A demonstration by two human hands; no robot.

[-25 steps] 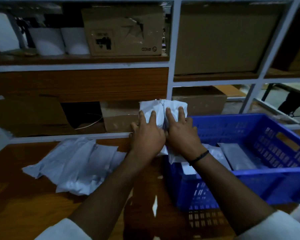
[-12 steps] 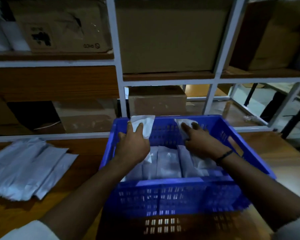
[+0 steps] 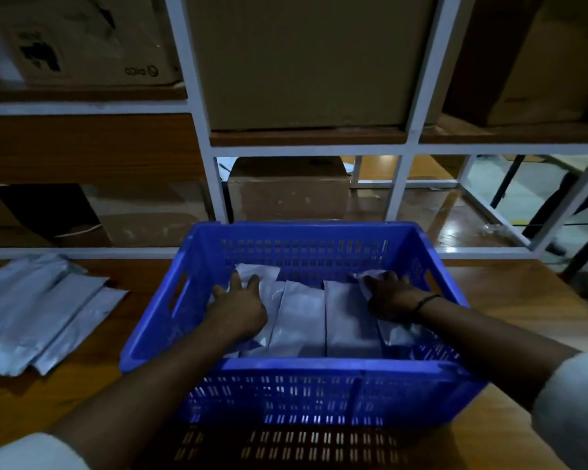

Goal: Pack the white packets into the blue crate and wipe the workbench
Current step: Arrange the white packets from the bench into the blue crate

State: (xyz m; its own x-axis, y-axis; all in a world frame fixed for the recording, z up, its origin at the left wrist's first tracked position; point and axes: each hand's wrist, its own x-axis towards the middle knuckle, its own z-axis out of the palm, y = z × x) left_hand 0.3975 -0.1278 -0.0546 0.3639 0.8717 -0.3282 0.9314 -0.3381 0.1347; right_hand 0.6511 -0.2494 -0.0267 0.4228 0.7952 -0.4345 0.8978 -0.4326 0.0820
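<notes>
The blue crate (image 3: 319,368) stands on the wooden workbench (image 3: 516,300), right in front of me. Several white packets (image 3: 301,317) lie side by side on its floor. My left hand (image 3: 240,305) is down inside the crate at its left side, fingers spread flat on a white packet (image 3: 269,274). At the crate's right side my right hand (image 3: 392,295) presses on another, crumpled white packet (image 3: 365,278) with its fingers stretched out. A loose pile of white packets (image 3: 38,320) lies on the bench left of the crate.
A white metal shelf frame (image 3: 197,130) rises straight behind the bench, with cardboard boxes (image 3: 287,188) on its wooden shelves. The bench edge and floor show at the far right (image 3: 557,259).
Both hands carried their packets from the bench over the crate's rim and lowered them onto its floor. My view has swung right, so the crate is now centred.
</notes>
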